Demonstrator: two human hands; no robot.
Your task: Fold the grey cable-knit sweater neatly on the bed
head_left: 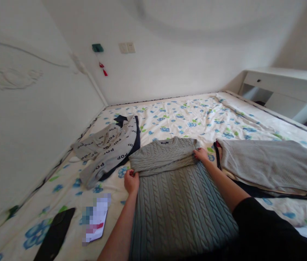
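Observation:
A grey-green cable-knit sweater point(175, 203) lies flat on the bed in front of me, its sleeves folded across the chest. My left hand point(131, 181) pinches the sweater's left edge where the folded sleeve ends. My right hand point(201, 154) rests on the right edge of the folded sleeve, near the shoulder. Both forearms reach forward over the sweater's lower part.
The bed has a white floral sheet point(186, 116). A grey "POP" printed top point(107, 152) lies crumpled at the left. A light grey knit garment point(273, 163) lies at the right. A black phone point(55, 233) and a white card point(96, 217) lie near left. A white desk point(286, 88) stands beyond the bed.

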